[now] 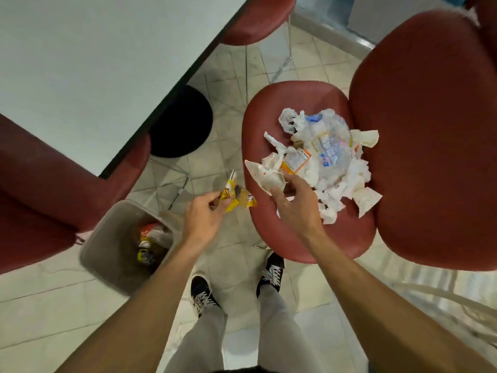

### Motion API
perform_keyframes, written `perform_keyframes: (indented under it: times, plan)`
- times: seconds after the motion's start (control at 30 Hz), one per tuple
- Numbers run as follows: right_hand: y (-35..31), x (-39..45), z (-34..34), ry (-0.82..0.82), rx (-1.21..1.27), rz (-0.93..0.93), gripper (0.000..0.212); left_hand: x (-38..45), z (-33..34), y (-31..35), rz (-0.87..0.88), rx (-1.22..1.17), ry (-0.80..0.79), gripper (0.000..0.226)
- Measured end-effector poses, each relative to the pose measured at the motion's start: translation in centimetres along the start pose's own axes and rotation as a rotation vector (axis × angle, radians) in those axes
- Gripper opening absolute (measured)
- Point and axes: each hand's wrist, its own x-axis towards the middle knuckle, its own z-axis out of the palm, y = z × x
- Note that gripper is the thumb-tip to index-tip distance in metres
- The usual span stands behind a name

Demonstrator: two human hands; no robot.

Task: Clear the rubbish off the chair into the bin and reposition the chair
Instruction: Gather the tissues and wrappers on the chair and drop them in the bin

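Right of centre in your frame: red chair seat (271, 114) carrying a heap of rubbish (322, 160), crumpled paper, clear plastic, wrappers. Tiled floor (271, 60) beneath; on it, lower left, a grey bin (107, 238) with wrappers inside, and your two shoes (204, 294).

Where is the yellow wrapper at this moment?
In the head view the yellow wrapper is pinched in the left hand, in the air between the bin on the left and the red chair on the right.
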Motion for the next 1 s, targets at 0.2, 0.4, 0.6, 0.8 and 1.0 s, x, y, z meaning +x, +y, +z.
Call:
perform_keyframes:
  times: [0.2, 0.4, 0.6, 0.8, 1.0]
  plan:
    - [-3.6, -3.0, 8.2, -0.100, -0.065, -0.091, 0.017, -3.5, -8.6, -6.2, -0.091, -0.100, 0.138, 0.020]
    - [-6.9, -7.2, 16.9, -0.309, -0.121, -0.103, 0.024, -7.3, -15.8, -13.5, -0.258, -0.129, 0.330, 0.016]
    - [-7.5, -10.3, 22.9, -0.420, -0.174, -0.051, 0.027, -9.7, -18.1, -18.4, -0.402, -0.119, 0.416, 0.018]
    - [-6.7, -12.3, 25.6, -0.439, -0.189, 0.053, 0.038, -9.8, -17.0, -20.0, -0.473, -0.159, 0.374, 0.031]
    - [-4.6, -11.7, 23.6, -0.432, -0.147, 0.158, 0.040, -9.7, -15.5, -19.5, -0.430, -0.123, 0.290, 0.030]
